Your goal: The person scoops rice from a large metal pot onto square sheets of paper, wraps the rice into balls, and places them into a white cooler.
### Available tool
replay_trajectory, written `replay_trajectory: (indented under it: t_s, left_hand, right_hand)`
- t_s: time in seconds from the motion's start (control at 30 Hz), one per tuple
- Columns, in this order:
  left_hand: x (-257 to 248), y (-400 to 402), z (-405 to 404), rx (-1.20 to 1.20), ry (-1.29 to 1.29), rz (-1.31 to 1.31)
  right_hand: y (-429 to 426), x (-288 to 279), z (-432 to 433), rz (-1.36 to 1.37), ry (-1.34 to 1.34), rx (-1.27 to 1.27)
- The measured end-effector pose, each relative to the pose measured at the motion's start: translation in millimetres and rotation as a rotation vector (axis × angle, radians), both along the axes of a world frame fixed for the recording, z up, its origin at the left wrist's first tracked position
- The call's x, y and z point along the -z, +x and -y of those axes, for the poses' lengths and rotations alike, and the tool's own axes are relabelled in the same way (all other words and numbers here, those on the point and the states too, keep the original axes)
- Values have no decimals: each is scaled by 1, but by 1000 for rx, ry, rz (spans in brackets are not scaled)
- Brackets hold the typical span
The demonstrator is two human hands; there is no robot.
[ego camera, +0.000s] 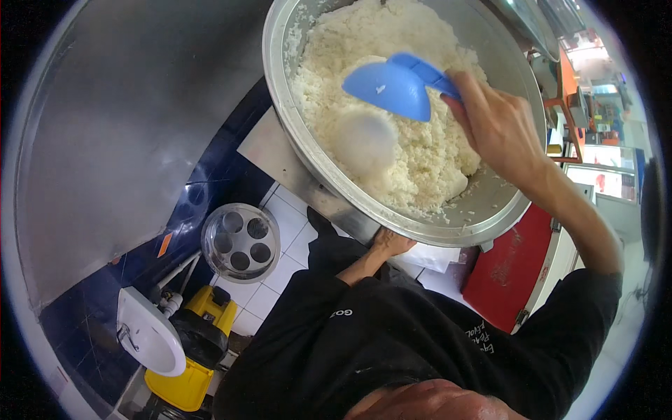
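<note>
My right hand (501, 126) grips the handle of a blue plastic scoop (391, 86) above a wide metal basin (286, 113). The scoop's rounded underside faces up, with a few rice grains stuck to it. Cooked white rice (420, 157) is heaped in the basin, and loose grains cling to its inner wall. A pale round patch on the rice, left of the scoop, is too blurred to identify. My left hand (391, 242) is at the basin's near rim, its fingers partly hidden below; whether they grip the rim is unclear.
The basin stands over a metal tabletop (331, 197). On the left are a round metal piece with several holes (241, 244), a white sink (149, 333) and a yellow-and-black container (207, 325). A red panel (506, 268) lies below my right forearm.
</note>
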State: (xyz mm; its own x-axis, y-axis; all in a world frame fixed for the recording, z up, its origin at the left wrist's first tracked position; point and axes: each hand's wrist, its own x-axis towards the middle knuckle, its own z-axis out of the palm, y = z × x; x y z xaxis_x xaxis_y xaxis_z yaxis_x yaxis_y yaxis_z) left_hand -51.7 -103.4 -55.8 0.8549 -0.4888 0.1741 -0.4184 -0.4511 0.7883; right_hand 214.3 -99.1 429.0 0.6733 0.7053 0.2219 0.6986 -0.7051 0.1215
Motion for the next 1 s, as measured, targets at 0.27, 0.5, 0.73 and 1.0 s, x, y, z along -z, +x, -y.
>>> replay_trajectory:
  t_s: [0.27, 0.5, 0.73, 1.0]
  left_hand:
    - [-70, 30, -32, 63, -7, -128]
    - [-79, 36, -37, 107, 153, 74]
    - [-82, 32, -35, 105, 208, 79]
    - [-81, 30, -33, 69, 203, 124]
  right_hand:
    - [-26, 7, -12, -286, -303, 264]
    - [-15, 33, -19, -651, -172, 101]
    - [-7, 14, -20, -848, -92, 39]
    - [24, 22, -2, -978, -68, -126]
